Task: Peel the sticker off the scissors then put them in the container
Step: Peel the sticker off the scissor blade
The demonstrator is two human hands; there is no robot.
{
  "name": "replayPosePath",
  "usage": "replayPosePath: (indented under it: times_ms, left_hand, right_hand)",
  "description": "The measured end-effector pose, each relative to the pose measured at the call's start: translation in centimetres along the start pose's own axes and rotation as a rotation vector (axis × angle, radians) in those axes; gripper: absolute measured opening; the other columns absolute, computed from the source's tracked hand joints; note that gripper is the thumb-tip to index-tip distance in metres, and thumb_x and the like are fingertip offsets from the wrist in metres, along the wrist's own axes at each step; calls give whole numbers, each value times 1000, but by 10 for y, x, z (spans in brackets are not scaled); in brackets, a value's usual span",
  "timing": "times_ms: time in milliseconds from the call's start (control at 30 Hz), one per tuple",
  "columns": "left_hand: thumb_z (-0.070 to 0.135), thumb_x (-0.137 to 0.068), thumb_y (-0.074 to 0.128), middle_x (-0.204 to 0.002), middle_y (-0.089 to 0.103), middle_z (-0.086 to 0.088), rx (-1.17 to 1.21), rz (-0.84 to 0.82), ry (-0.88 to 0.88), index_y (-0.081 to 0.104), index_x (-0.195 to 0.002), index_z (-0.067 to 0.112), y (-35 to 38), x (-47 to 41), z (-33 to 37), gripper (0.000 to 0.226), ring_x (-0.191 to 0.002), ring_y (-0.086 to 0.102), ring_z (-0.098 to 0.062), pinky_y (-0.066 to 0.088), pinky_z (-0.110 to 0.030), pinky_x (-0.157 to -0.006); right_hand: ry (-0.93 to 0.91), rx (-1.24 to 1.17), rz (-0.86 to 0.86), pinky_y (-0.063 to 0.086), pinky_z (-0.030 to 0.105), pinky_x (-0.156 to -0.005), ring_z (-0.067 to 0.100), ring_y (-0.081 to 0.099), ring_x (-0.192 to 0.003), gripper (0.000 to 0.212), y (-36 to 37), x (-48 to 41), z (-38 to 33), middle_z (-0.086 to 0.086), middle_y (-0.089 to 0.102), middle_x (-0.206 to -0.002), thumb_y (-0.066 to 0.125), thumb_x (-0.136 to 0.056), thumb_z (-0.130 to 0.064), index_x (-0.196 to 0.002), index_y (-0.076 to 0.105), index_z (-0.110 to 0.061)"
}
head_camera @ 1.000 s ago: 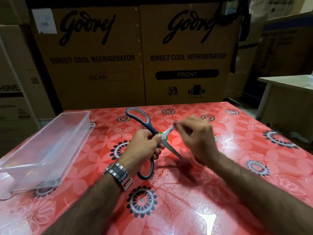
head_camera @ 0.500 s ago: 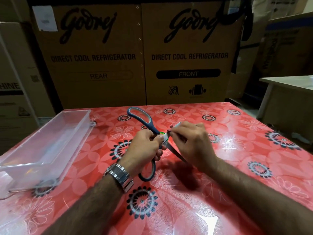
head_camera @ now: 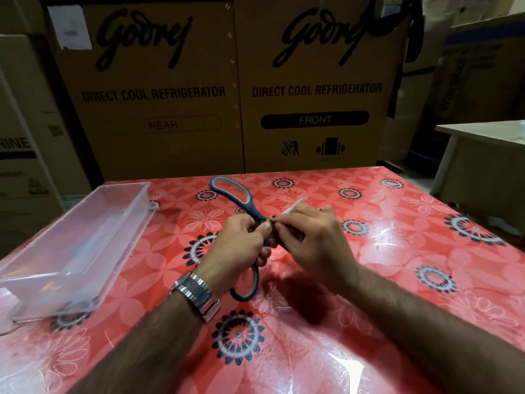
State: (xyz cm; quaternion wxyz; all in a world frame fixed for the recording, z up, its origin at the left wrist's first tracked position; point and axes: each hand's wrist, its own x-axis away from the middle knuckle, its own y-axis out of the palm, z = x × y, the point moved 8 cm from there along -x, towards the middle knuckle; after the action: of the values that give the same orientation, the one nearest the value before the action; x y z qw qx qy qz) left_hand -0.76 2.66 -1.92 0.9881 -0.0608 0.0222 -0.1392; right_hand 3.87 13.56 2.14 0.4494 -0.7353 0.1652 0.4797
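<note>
Blue-handled scissors (head_camera: 233, 196) are held above the red flowered tablecloth (head_camera: 397, 251), blades spread. My left hand (head_camera: 237, 245) grips them around the pivot, one handle loop pointing away and the other loop (head_camera: 247, 288) hanging below the hand. A small green sticker (head_camera: 268, 219) shows at the pivot. My right hand (head_camera: 309, 240) pinches at that sticker with thumb and forefinger, and a blade tip (head_camera: 295, 206) pokes out above its fingers. The clear plastic container (head_camera: 85, 240) lies on the table to the left, apart from both hands.
Large cardboard refrigerator boxes (head_camera: 227, 89) stand right behind the table's far edge. A white table (head_camera: 483, 135) is at the right, across a gap. More boxes (head_camera: 22, 155) are stacked at the left.
My right hand has slid from the blade down to the pivot and now pinches at the green sticker. The scissors and left hand rose slightly; the container has not moved.
</note>
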Motion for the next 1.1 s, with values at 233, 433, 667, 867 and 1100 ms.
replayPosePath:
  times_ms: [233,433,667,867,1100]
  left_hand:
    - [13,-98,48,-73,61,-9,-3,5,-24,59,-95,-2,-1,-2,-4,19,-45,48,-6,40,-19,-43]
    - [12,-99,47,-70,58,-7,8,9,0,58,-86,3,-2,-1,0,20,-44,46,-6,38,-18,-41]
    - [13,-99,47,-71,58,-9,8,17,-6,58,-91,-2,-1,0,0,19,-45,47,-6,39,-18,-42]
    - [12,-99,46,-70,57,-9,37,-14,8,57,-90,-2,1,2,3,19,-43,46,-5,38,-17,-41]
    - [11,-99,46,-70,58,-9,32,-8,-17,57,-90,-2,5,-1,-2,19,-42,46,-5,38,-19,-41]
  right_hand:
    - [172,27,71,50,48,-59,18,60,-61,10,-12,-15,57,-2,63,-71,65,-83,-17,-77,73,-14]
    - [-8,31,-38,37,36,-64,19,64,-68,10,-2,1,-1,-3,67,-74,67,-81,-14,-71,69,-15]
    - [128,77,88,45,42,-61,21,63,-62,8,-14,-7,37,-1,65,-70,67,-81,-14,-75,73,-13]
    - [36,43,34,43,42,-60,19,63,-62,13,-5,-7,19,-1,66,-70,64,-84,-16,-75,73,-14]
    - [108,-4,68,48,45,-60,15,61,-65,10,-15,-6,37,0,67,-73,67,-84,-14,-77,74,-12]
